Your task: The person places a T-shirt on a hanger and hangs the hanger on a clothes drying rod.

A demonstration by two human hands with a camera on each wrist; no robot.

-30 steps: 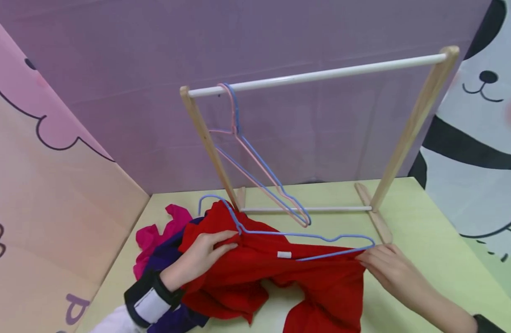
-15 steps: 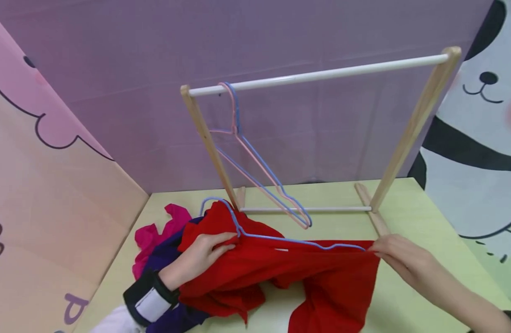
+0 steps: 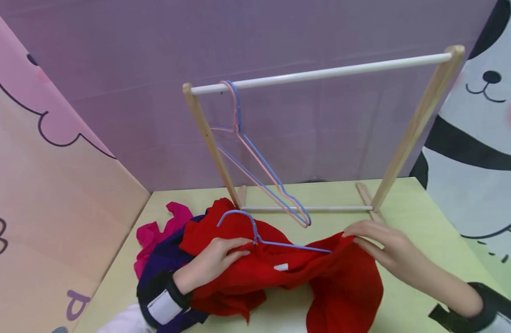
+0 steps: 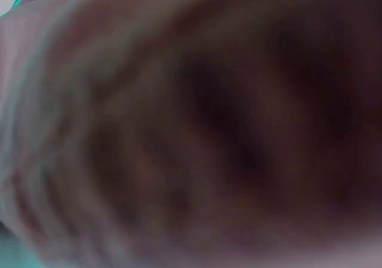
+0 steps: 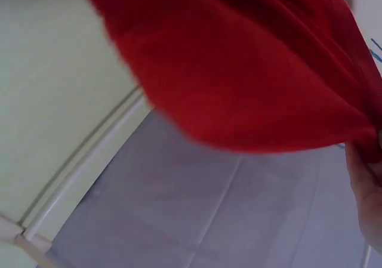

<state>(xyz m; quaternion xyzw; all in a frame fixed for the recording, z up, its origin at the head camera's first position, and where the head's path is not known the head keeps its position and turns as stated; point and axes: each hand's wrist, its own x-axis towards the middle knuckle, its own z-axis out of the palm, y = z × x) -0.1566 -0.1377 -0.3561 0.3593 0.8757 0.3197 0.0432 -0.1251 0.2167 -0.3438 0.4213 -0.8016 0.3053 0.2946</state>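
A red shirt point(image 3: 289, 280) with a small white label point(image 3: 281, 267) is spread between the hands, partly lying on the table. Along its upper edge runs a blue hanger point(image 3: 295, 246), its hook standing free and its right end covered by red cloth. The left hand point(image 3: 215, 261) pinches the cloth and the hanger at the base of the hook. With thumb and fingers, the right hand point(image 3: 389, 245) holds the shirt's edge near the hanger's right end. Raised cloth point(image 5: 239, 77) fills the top of the right wrist view. The left wrist view is too dark and blurred to read.
Behind the shirt stands a wooden rack with a white rod point(image 3: 322, 74). A pink hanger point(image 3: 251, 149) and another blue hanger point(image 3: 239, 106) hang at its left end. Dark blue clothing point(image 3: 159, 259) and a bright pink cloth point(image 3: 149, 238) lie on the table point(image 3: 426, 222) at left.
The right hand has moved left and slightly up, drawing the red cloth over the hanger's right end. The left hand and the hanger's hook have shifted slightly right.
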